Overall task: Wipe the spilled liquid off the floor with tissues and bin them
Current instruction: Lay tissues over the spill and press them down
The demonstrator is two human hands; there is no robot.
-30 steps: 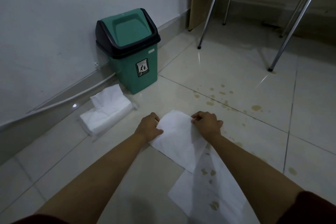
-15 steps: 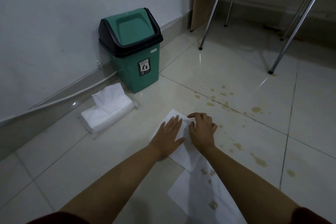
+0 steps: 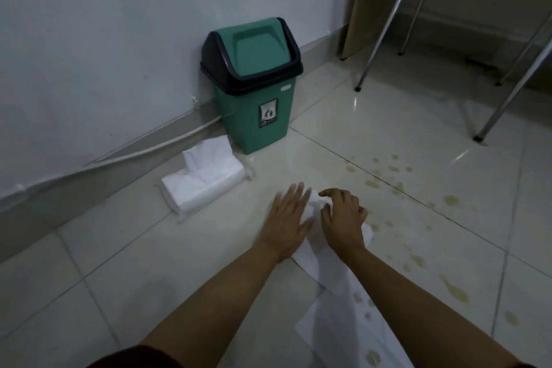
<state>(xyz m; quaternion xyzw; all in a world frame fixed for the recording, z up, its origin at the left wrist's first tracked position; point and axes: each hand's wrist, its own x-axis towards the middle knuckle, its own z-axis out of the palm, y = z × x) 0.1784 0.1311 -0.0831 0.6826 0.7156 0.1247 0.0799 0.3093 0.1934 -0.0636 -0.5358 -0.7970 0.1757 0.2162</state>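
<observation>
Left hand [image 3: 286, 221] lies flat, fingers straight, on a white tissue [image 3: 310, 257] on the floor; right hand [image 3: 343, 218] curls its fingers on it. Beyond-left sit a tissue pack [image 3: 203, 185] and green bin [image 3: 254, 84]. Brown spill drops [image 3: 388, 176] scatter right; chair legs [image 3: 385, 24] stand farther off.

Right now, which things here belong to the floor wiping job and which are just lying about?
Part of the job:
white tissue sheet under both hands
stained white tissue sheet nearer the camera
brown spilled drops on the tiles
white tissue pack
green swing-lid plastic bin

Just lying about:
metal chair legs
white wall cable
</observation>
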